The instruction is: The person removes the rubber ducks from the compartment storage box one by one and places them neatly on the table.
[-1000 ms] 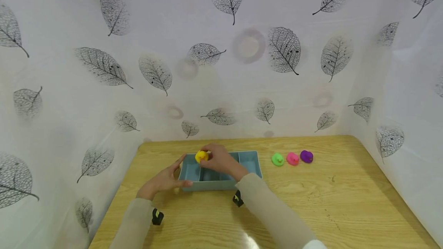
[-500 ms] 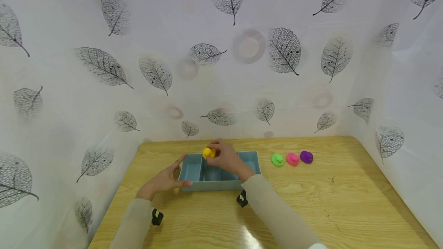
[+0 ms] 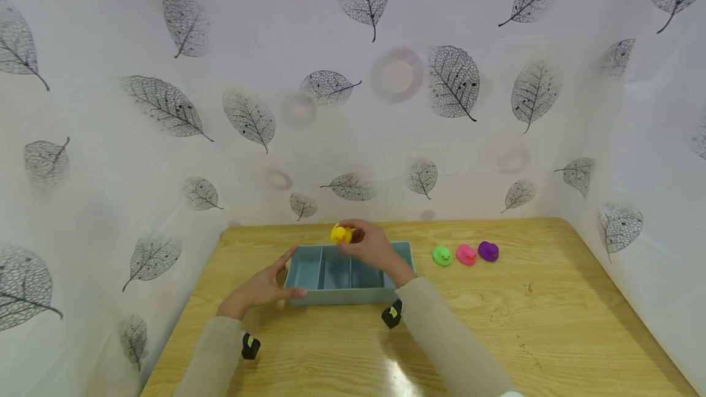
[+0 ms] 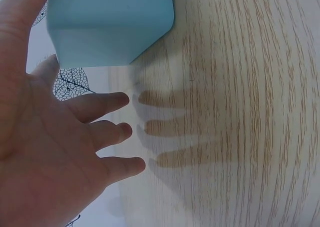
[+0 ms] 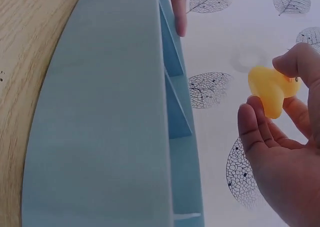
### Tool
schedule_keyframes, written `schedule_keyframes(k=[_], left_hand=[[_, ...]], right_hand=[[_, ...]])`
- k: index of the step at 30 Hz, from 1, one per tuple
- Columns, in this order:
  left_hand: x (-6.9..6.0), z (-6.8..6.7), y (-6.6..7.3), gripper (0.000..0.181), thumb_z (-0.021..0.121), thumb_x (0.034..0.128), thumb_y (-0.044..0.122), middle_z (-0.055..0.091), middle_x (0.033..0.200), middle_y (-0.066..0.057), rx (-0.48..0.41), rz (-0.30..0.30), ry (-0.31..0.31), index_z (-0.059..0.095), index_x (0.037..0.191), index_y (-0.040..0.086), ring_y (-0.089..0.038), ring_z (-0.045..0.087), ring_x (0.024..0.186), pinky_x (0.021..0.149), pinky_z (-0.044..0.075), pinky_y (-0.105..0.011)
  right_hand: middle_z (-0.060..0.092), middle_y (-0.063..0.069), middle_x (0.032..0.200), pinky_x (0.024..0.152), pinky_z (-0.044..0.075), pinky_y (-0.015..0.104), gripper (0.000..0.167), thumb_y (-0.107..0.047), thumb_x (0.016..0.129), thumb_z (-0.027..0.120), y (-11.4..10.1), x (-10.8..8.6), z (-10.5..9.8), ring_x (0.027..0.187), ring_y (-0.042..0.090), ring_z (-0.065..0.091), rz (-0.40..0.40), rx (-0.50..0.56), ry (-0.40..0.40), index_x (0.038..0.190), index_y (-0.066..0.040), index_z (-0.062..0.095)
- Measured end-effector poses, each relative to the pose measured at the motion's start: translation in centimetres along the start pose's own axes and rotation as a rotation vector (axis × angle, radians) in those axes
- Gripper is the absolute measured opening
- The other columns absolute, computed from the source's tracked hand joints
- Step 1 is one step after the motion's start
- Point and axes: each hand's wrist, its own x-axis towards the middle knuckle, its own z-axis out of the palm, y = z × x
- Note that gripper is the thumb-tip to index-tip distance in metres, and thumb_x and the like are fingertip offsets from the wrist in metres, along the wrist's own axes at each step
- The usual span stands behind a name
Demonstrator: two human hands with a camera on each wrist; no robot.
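A yellow toy duck point(image 3: 341, 234) is pinched between the thumb and fingers of my right hand point(image 3: 374, 246). I hold it above the far rim of a blue-grey divided box point(image 3: 342, 297), apart from the box. The right wrist view also shows the duck point(image 5: 270, 87) in those fingertips. At the box's left end my left hand point(image 3: 259, 291) spans the short side, thumb on the front wall and index finger at the far corner. Its other fingers stretch out loose beside the box in the left wrist view. The compartments that show hold nothing; my right hand and sleeve hide part of the right end.
Green point(image 3: 442, 255), pink point(image 3: 466, 255) and purple point(image 3: 488, 251) toy ducks sit in a row on the wooden table point(image 3: 496, 323), right of the box. A white leaf-patterned curtain point(image 3: 386, 139) encloses the table behind and at both sides.
My right hand has lifted the yellow duck up from the left part of the box and carried it rightward to above the far rim. My left hand stays in place on the box.
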Motion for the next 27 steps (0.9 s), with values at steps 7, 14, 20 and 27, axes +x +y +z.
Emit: schedule_keyframes(k=[7, 14, 20, 27], left_hand=[[-0.2, -0.1, 0.2, 0.118, 0.083, 0.0863, 0.057, 0.020, 0.173, -0.026, 0.005, 0.008, -0.009, 0.004, 0.171, 0.035, -0.055, 0.033, 0.153, 0.116, 0.034, -0.076], [-0.3, -0.1, 0.3, 0.117, 0.082, 0.0874, 0.056, 0.022, 0.172, -0.028, 0.002, 0.020, -0.015, 0.003, 0.171, 0.036, -0.054, 0.034, 0.153, 0.116, 0.033, -0.077], [-0.3, -0.1, 0.4, 0.117, 0.082, 0.0872, 0.056, 0.024, 0.170, -0.031, -0.001, 0.014, -0.018, 0.003, 0.171, 0.036, -0.055, 0.034, 0.152, 0.115, 0.034, -0.077], [-0.3, -0.1, 0.4, 0.118, 0.082, 0.0867, 0.057, 0.024, 0.171, -0.030, 0.002, 0.000, -0.019, 0.002, 0.171, 0.037, -0.054, 0.036, 0.152, 0.115, 0.035, -0.076]], right_hand=[[0.071, 0.016, 0.125, 0.083, 0.060, 0.032, 0.047, -0.019, 0.095, 0.079, 0.5, -0.5, -1.4, 0.100, 0.020, 0.067, 0.003, 0.054, -0.001, 0.139, -0.009, 0.067], [0.071, 0.016, 0.126, 0.084, 0.060, 0.029, 0.050, -0.018, 0.094, 0.081, 1.1, -1.2, -2.8, 0.102, 0.020, 0.068, 0.038, 0.058, 0.036, 0.141, -0.008, 0.065], [0.071, 0.018, 0.121, 0.081, 0.058, 0.026, 0.048, -0.015, 0.095, 0.080, 1.7, -1.9, -4.3, 0.096, 0.020, 0.066, 0.044, 0.046, 0.085, 0.140, -0.006, 0.065], [0.071, 0.021, 0.123, 0.077, 0.057, 0.022, 0.047, -0.014, 0.095, 0.079, 2.6, -3.0, -6.2, 0.098, 0.025, 0.067, 0.022, 0.010, 0.143, 0.139, -0.006, 0.065]])
